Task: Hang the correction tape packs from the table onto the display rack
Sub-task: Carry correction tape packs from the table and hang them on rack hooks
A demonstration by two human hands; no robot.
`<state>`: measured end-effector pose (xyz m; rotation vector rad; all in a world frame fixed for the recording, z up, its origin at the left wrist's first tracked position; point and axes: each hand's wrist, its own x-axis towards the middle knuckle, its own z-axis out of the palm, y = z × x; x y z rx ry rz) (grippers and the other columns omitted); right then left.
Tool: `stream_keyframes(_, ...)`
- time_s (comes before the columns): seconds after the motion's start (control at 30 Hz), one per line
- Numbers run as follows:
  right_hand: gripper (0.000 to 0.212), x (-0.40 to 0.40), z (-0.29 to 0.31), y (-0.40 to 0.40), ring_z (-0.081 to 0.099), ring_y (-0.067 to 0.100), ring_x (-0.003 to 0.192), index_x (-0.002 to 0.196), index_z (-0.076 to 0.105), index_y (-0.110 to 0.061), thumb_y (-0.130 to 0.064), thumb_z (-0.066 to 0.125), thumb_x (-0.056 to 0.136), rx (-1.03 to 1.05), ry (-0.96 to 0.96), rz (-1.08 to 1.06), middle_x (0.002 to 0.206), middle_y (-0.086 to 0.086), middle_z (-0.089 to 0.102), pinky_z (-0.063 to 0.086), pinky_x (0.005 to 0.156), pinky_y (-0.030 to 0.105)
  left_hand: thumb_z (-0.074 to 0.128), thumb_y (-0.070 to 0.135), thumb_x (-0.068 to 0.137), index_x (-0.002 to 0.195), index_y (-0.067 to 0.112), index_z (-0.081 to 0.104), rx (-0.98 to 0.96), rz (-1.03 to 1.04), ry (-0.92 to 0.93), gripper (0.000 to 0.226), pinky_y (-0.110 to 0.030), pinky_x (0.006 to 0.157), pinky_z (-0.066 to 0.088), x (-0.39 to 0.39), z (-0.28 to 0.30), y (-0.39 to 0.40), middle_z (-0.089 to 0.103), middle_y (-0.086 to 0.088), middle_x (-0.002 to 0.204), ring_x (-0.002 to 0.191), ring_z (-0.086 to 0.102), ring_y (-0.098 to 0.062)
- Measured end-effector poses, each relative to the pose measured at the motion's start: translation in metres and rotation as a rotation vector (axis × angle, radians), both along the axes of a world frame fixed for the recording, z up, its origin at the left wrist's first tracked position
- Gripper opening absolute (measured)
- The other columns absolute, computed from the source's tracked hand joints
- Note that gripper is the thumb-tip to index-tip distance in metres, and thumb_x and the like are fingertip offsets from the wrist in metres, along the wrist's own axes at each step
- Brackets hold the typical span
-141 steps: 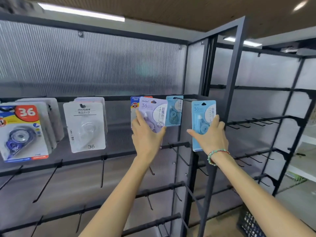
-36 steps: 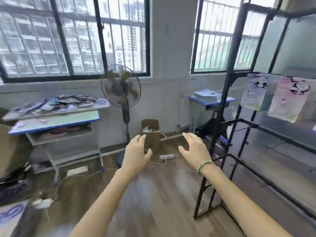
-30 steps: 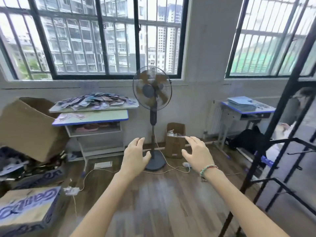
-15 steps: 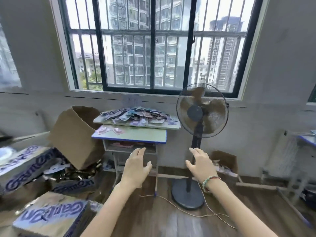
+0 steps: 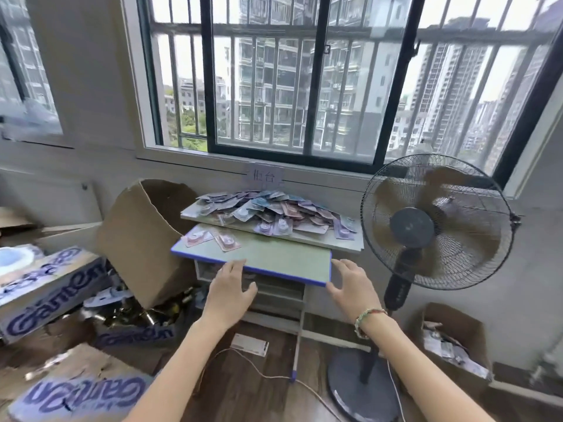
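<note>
Filling the upper half of the view was a barred window with apartment towers beyond it. Below the sill stood a blue-edged table, and on a raised board at its back lay a loose heap of correction tape packs; two more packs lay apart on the lower surface, toward its left. A pedestal fan stood just right of the table, with an open cardboard box of what looked like paper scraps beyond its base, though blur made that hard to confirm. Left of the table a large brown carton was tipped on its side, and printed cartons lay stacked lower left.

Both forearms reached forward from the bottom edge, palms down. The left hand hovered in front of the table's near edge, fingers straight and together, thumb spread, holding nothing. The right hand, a beaded bracelet on its wrist, hung before the table's right corner, fingers loosely extended and also empty. Neither touched a pack.
</note>
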<state>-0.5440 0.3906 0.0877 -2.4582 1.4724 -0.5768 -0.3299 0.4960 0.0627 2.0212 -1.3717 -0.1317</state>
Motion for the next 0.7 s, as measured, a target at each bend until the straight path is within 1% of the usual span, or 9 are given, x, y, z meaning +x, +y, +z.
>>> stream_keyframes(0.1, 0.055, 0.040, 0.000, -0.048, 0.035, 0.022, 0.134, 0.144, 0.037, -0.012, -0.025, 0.054, 0.093, -0.011, 0.004, -0.010, 0.146, 0.004, 0.039, 0.028, 0.110, 0.031, 0.061, 0.020, 0.092, 0.143, 0.006, 0.039, -0.018, -0.010, 0.004, 0.058, -0.031, 0.111, 0.030, 0.039, 0.003, -0.049, 0.044, -0.011, 0.143, 0.134, 0.039, -0.024)
stream_keyframes(0.23, 0.055, 0.099, 0.010, -0.106, 0.036, 0.022, 0.134, 0.144, 0.037, -0.011, -0.026, 0.053, 0.094, -0.016, 0.014, -0.010, 0.146, 0.004, 0.040, 0.028, 0.110, 0.030, 0.057, 0.022, 0.093, 0.143, 0.006, 0.037, 0.029, -0.009, -0.004, 0.056, -0.030, 0.107, 0.029, 0.094, 0.011, -0.108, 0.043, -0.011, 0.142, 0.132, 0.039, -0.025)
stream_keyframes(0.33, 0.054, 0.139, 0.015, -0.150, 0.038, 0.023, 0.133, 0.142, 0.039, -0.011, -0.026, 0.054, 0.093, -0.038, -0.009, -0.009, 0.145, 0.005, 0.043, 0.029, 0.110, 0.030, 0.055, 0.022, 0.094, 0.147, 0.007, 0.032, 0.054, -0.035, -0.012, 0.060, -0.033, 0.111, 0.027, 0.134, 0.017, -0.154, 0.037, -0.011, 0.147, 0.136, 0.034, -0.025)
stream_keyframes(0.43, 0.054, 0.164, 0.010, -0.189, 0.041, 0.025, 0.129, 0.141, 0.041, -0.010, -0.026, 0.056, 0.092, -0.027, 0.007, -0.027, 0.141, 0.007, 0.045, 0.031, 0.107, 0.030, 0.056, 0.022, 0.092, 0.147, 0.006, 0.030, 0.090, -0.055, 0.004, 0.063, -0.037, 0.113, 0.027, 0.163, 0.013, -0.196, 0.036, -0.014, 0.148, 0.137, 0.033, -0.028)
stream_keyframes(0.53, 0.050, 0.184, 0.002, -0.228, 0.043, 0.025, 0.126, 0.139, 0.043, -0.009, -0.026, 0.054, 0.093, -0.025, 0.026, -0.045, 0.138, 0.007, 0.047, 0.031, 0.104, 0.029, 0.058, 0.023, 0.092, 0.148, 0.006, 0.029, 0.118, -0.081, -0.002, 0.065, -0.034, 0.113, 0.026, 0.186, 0.006, -0.236, 0.035, -0.013, 0.149, 0.138, 0.032, -0.027)
stream_keyframes(0.7, 0.054, 0.221, -0.020, -0.299, 0.041, 0.024, 0.127, 0.142, 0.039, -0.012, -0.028, 0.054, 0.093, 0.016, 0.062, -0.056, 0.138, 0.006, 0.046, 0.031, 0.103, 0.030, 0.059, 0.025, 0.093, 0.146, 0.005, 0.031, 0.142, -0.081, 0.007, 0.063, -0.032, 0.113, 0.026, 0.226, -0.015, -0.305, 0.037, -0.012, 0.148, 0.137, 0.035, -0.026)
